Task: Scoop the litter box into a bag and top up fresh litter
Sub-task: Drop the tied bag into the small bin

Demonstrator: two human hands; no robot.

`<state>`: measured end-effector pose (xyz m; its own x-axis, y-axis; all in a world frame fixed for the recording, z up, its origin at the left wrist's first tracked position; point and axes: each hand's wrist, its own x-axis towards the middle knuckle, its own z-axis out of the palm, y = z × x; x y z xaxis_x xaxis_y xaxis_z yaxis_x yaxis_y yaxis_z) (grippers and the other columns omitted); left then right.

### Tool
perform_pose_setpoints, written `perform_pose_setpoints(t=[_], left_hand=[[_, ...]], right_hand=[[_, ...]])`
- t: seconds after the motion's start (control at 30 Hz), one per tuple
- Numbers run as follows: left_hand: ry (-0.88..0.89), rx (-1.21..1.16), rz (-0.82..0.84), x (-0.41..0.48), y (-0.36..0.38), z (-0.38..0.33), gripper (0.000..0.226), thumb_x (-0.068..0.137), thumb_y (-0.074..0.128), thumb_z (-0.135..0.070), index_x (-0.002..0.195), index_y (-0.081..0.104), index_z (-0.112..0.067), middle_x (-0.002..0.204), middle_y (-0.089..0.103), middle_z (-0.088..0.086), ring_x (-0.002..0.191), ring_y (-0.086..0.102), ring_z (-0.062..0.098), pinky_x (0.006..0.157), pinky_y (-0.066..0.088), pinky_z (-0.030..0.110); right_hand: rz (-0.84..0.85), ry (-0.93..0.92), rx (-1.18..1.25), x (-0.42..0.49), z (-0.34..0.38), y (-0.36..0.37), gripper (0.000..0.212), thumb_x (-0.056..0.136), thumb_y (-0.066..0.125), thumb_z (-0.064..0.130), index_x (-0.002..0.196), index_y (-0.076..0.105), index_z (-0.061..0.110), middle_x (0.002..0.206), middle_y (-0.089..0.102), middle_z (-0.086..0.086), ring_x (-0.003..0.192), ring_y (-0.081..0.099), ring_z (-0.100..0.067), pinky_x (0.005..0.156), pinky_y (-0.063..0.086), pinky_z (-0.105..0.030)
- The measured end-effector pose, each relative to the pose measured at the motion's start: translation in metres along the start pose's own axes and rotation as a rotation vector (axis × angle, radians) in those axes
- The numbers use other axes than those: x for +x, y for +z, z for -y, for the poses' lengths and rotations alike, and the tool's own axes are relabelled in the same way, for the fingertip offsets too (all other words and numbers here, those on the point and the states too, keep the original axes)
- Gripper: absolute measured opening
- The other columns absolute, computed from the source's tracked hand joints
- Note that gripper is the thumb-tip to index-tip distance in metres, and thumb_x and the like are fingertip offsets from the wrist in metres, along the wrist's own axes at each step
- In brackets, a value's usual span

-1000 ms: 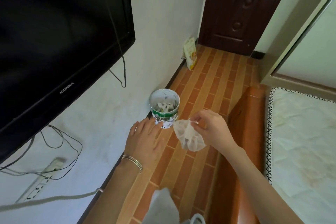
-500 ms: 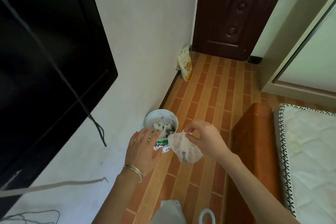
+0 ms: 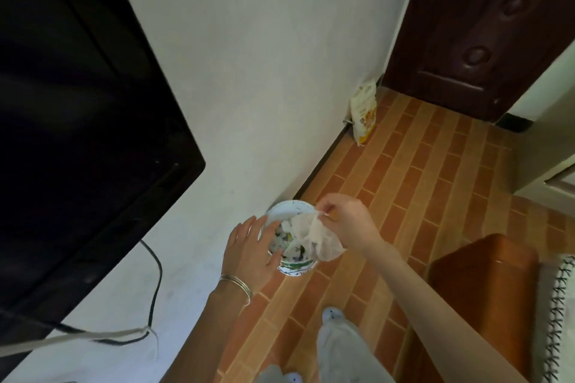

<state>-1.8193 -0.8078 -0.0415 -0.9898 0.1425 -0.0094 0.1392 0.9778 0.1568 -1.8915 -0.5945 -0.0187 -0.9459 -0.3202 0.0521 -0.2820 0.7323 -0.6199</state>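
A small white bin (image 3: 297, 267) stands on the floor against the wall. Directly above it, the right hand (image 3: 348, 221) pinches a crumpled thin bag (image 3: 317, 241); the left hand (image 3: 252, 250), fingers straight and slightly spread, touches the bin's left rim.

Your right hand (image 3: 345, 221) pinching a crumpled white bag (image 3: 317, 238) over the round bin (image 3: 287, 211), your left hand (image 3: 250, 250) spread beside its rim, tiled floor (image 3: 420, 183)
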Motion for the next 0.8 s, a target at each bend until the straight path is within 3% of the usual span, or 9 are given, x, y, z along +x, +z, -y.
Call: perform_pose_setpoints(t=[0.23, 0.6, 0.67, 0.73, 0.8], left_hand=[[-0.183, -0.035, 0.103, 0.061, 0.024, -0.010, 0.053, 0.080, 0.038, -0.047, 0.112, 0.066, -0.015, 0.113, 0.066, 0.008, 0.103, 0.063, 0.030, 0.084, 0.053, 0.046], [-0.374, -0.076, 0.208, 0.120, 0.059, -0.003, 0.055, 0.083, 0.031, -0.046, 0.117, 0.062, -0.015, 0.120, 0.063, 0.009, 0.111, 0.059, 0.031, 0.092, 0.047, 0.045], [-0.376, -0.083, 0.171, 0.127, 0.065, 0.001, 0.051, 0.087, 0.036, -0.044, 0.126, 0.055, -0.016, 0.130, 0.055, 0.009, 0.121, 0.051, 0.030, 0.101, 0.039, 0.044], [-0.349, -0.043, 0.229, 0.131, 0.072, 0.005, 0.052, 0.094, 0.036, -0.043, 0.141, 0.035, -0.021, 0.148, 0.034, 0.005, 0.137, 0.029, 0.025, 0.113, 0.021, 0.039], [-0.348, -0.003, 0.252, 0.135, 0.076, 0.011, 0.056, 0.096, 0.031, -0.046, 0.146, 0.021, -0.024, 0.154, 0.020, 0.001, 0.141, 0.015, 0.020, 0.115, 0.011, 0.036]], right_hand=[[0.166, -0.068, 0.045, 0.083, -0.044, 0.020, 0.006, 0.078, 0.061, 0.016, 0.080, 0.061, 0.021, 0.079, 0.064, 0.009, 0.075, 0.058, -0.008, 0.068, 0.050, -0.029], [0.351, -0.135, -0.043, 0.166, -0.091, 0.074, 0.011, 0.085, 0.060, 0.017, 0.095, 0.064, 0.016, 0.093, 0.067, 0.003, 0.089, 0.061, -0.012, 0.070, 0.038, -0.015], [0.384, -0.125, -0.026, 0.174, -0.097, 0.081, 0.017, 0.086, 0.061, 0.015, 0.103, 0.063, 0.015, 0.101, 0.066, 0.002, 0.096, 0.060, -0.012, 0.078, 0.038, -0.015], [0.394, -0.132, -0.043, 0.178, -0.104, 0.082, 0.024, 0.086, 0.062, 0.017, 0.110, 0.061, 0.016, 0.107, 0.065, 0.002, 0.101, 0.059, -0.013, 0.082, 0.040, -0.017], [0.362, -0.156, -0.056, 0.179, -0.110, 0.079, 0.030, 0.085, 0.064, 0.019, 0.115, 0.060, 0.019, 0.111, 0.065, 0.003, 0.103, 0.059, -0.015, 0.085, 0.044, -0.021]])
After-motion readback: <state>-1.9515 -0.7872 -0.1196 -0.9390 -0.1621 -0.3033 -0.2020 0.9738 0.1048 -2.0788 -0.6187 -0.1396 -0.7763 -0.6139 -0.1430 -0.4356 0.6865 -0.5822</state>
